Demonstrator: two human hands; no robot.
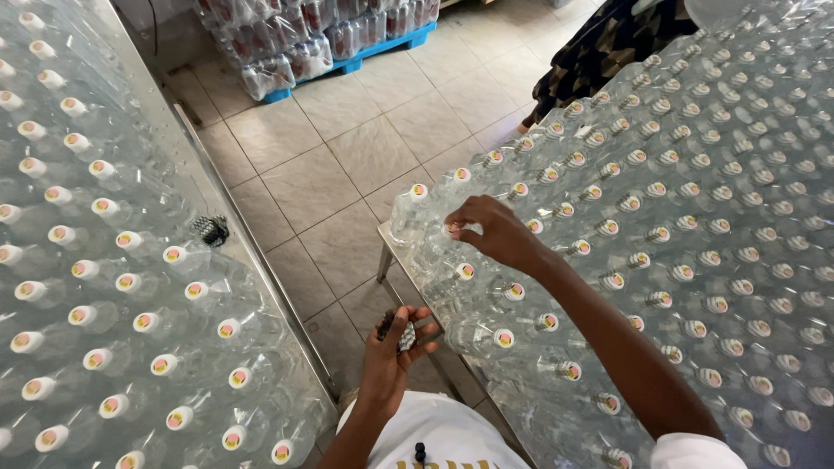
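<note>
My right hand [491, 233] reaches over the near corner of a metal table [388, 239] packed with clear plastic bottles [695, 200], and its fingers pinch the white cap of one bottle [454, 229]. My left hand [393, 346] is lower, beside the table's edge, closed around a small dark object [388, 326] with something pale in it; what that object is I cannot tell. Most bottles carry white caps with coloured discs on top.
A second metal table [243, 252] on my left holds many more capped bottles [104, 287]. Tiled floor [347, 165] runs between the two tables. Shrink-wrapped bottle packs [295, 43] sit on a blue pallet [382, 45] at the back. Another person in patterned clothing [599, 48] stands at far right.
</note>
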